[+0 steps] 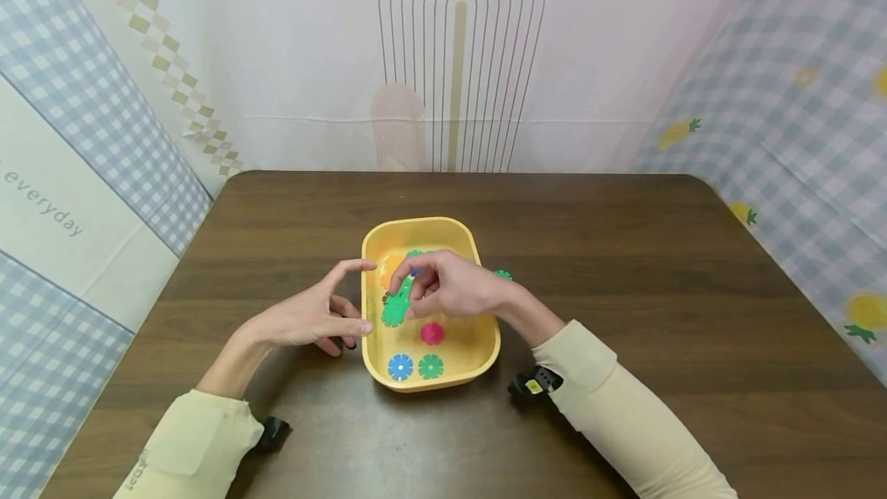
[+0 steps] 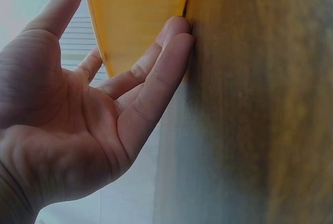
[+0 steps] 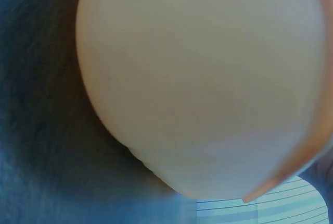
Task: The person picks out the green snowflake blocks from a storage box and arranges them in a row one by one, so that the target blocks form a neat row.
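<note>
A yellow plastic basin [image 1: 471,358] stands on the table with several toothed plastic discs in it. My left hand [image 1: 305,319] is at its left side, thumb and index fingertips right at the rim, the other fingers lower along the outer wall. In the left wrist view those fingers lie close to the basin's wall [image 2: 138,10]. Over the basin, my right hand [image 1: 453,283] bends down with index finger and thumb apart around green toothed discs [image 1: 396,309] that overlap each other; I cannot tell whether it pinches them.
Inside the basin lie a pink disc [image 1: 432,333], a blue disc [image 1: 400,366], a green disc [image 1: 430,366] and an orange piece [image 1: 390,271]. Another green disc [image 1: 503,274] lies right of the basin, partly behind my wrist. A pale blurred surface [image 3: 203,78] fills most of the right wrist view.
</note>
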Tool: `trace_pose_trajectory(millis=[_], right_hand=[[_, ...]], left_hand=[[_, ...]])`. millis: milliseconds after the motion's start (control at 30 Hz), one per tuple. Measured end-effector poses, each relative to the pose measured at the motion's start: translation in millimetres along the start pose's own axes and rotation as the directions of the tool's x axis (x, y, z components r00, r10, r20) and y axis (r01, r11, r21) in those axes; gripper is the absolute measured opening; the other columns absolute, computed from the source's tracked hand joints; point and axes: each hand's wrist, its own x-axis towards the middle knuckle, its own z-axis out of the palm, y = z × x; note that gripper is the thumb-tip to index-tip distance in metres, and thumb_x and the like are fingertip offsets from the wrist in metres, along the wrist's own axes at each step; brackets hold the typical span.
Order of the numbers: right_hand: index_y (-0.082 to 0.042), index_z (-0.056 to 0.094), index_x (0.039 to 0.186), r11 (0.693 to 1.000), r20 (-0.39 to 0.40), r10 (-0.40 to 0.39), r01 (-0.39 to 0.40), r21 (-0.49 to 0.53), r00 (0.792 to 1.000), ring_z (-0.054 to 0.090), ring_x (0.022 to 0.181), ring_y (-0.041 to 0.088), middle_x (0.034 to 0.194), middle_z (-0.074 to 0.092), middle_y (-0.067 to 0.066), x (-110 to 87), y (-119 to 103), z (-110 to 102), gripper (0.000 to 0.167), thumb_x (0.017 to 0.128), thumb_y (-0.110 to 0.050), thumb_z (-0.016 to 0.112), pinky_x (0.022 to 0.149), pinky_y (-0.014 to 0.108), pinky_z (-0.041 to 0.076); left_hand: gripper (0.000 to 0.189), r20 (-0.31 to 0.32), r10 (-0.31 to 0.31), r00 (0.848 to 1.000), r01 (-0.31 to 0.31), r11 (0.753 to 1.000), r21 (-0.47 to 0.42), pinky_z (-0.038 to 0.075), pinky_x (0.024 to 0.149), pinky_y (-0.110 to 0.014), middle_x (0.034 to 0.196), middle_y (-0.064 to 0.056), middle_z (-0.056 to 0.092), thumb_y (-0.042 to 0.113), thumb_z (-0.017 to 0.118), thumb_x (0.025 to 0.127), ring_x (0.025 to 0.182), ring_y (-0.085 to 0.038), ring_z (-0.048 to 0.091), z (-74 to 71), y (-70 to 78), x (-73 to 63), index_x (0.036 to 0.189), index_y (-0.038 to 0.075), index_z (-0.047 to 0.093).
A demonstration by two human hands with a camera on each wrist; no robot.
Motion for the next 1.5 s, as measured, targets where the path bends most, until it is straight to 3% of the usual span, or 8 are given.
trace_pose_trajectory(millis=[200, 367, 533, 700, 867, 1067, 1267, 1500], right_hand=[[-0.008, 0.069, 0.117, 0.999, -0.028, 0.048, -0.048, -0.006, 0.998, 0.056, 0.069, 0.015, 0.084, 0.068, 0.004, -3.9, -4, -7, 0.029, 0.091, -0.004, 0.081, 0.058, 0.023, 0.041], [-0.011, 0.069, 0.118, 0.998, -0.068, 0.069, -0.068, 0.014, 0.995, 0.056, 0.07, 0.017, 0.085, 0.067, 0.005, -10.0, -8, -18, 0.029, 0.092, -0.005, 0.08, 0.062, 0.024, 0.046], [-0.012, 0.07, 0.119, 0.998, -0.154, 0.063, -0.06, 0.019, 0.986, 0.053, 0.065, 0.017, 0.086, 0.068, 0.007, -21.5, -7, -33, 0.03, 0.092, -0.004, 0.079, 0.056, 0.024, 0.042], [-0.012, 0.069, 0.121, 0.995, -0.282, 0.097, -0.091, 0.033, 0.955, 0.052, 0.061, 0.018, 0.089, 0.068, 0.01, -40.6, 1, -52, 0.031, 0.093, -0.005, 0.08, 0.051, 0.025, 0.042], [-0.012, 0.067, 0.124, 0.982, -0.348, 0.179, -0.146, 0.119, 0.92, 0.049, 0.057, 0.019, 0.094, 0.069, 0.017, -60.3, 13, -68, 0.033, 0.094, -0.009, 0.08, 0.05, 0.027, 0.043], [-0.017, 0.067, 0.124, 0.97, -0.427, 0.244, -0.215, 0.116, 0.871, 0.052, 0.062, 0.019, 0.096, 0.072, 0.011, -81.5, 29, -82, 0.034, 0.094, -0.017, 0.082, 0.05, 0.027, 0.043], [-0.016, 0.065, 0.127, 0.956, -0.477, 0.293, -0.268, 0.122, 0.828, 0.045, 0.056, 0.014, 0.094, 0.07, 0.008, -96.8, 47, -93, 0.036, 0.095, -0.017, 0.081, 0.049, 0.028, 0.042], [-0.01, 0.062, 0.129, 0.951, -0.473, 0.308, -0.262, 0.162, 0.826, 0.039, 0.052, 0.012, 0.097, 0.071, 0.017, -103.6, 59, -95, 0.037, 0.096, -0.014, 0.079, 0.048, 0.025, 0.036]], left_hand=[[0.092, -0.003, -0.004, 1.0, 0.004, 1.0, 0.002, 0.063, 0.077, -0.045, 0.101, -0.015, 0.072, 0.03, 0.079, 0.098, 0.087, -0.029, 0.07, -0.2, 0.6, 0.3, 0.163, 0.034, 0.014], [0.091, -0.007, -0.002, 1.0, 0.002, 1.0, 0.009, 0.063, 0.077, -0.045, 0.101, -0.015, 0.073, 0.03, 0.078, 0.098, 0.087, -0.029, 0.07, -0.4, 0.3, 0.3, 0.163, 0.033, 0.014], [0.092, -0.006, 0.007, 1.0, -0.007, 1.0, 0.006, 0.063, 0.076, -0.045, 0.1, -0.014, 0.072, 0.029, 0.079, 0.097, 0.086, -0.029, 0.07, -0.3, -0.1, 0.5, 0.163, 0.032, 0.015], [0.093, -0.004, 0.014, 1.0, -0.014, 1.0, 0.008, 0.063, 0.075, -0.045, 0.099, -0.014, 0.072, 0.03, 0.08, 0.097, 0.086, -0.028, 0.07, -0.2, -0.4, 0.8, 0.163, 0.033, 0.015], [0.093, -0.007, 0.011, 1.0, -0.01, 1.0, 0.012, 0.063, 0.075, -0.045, 0.098, -0.014, 0.071, 0.031, 0.08, 0.097, 0.086, -0.028, 0.07, -0.6, -0.5, 0.2, 0.163, 0.033, 0.015], [0.092, -0.007, 0.006, 1.0, -0.006, 1.0, 0.011, 0.063, 0.076, -0.045, 0.099, -0.014, 0.072, 0.028, 0.079, 0.097, 0.086, -0.029, 0.07, 0.0, 0.3, 0.2, 0.163, 0.033, 0.015], [0.094, -0.003, 0.009, 1.0, -0.009, 1.0, 0.009, 0.063, 0.076, -0.045, 0.099, -0.014, 0.071, 0.03, 0.08, 0.096, 0.086, -0.029, 0.07, 0.1, 1.5, 0.4, 0.163, 0.033, 0.014], [0.092, -0.008, 0.001, 1.0, -0.001, 1.0, 0.013, 0.063, 0.077, -0.045, 0.099, -0.014, 0.072, 0.028, 0.079, 0.097, 0.087, -0.029, 0.07, 0.1, 0.7, 0.0, 0.163, 0.034, 0.015]])
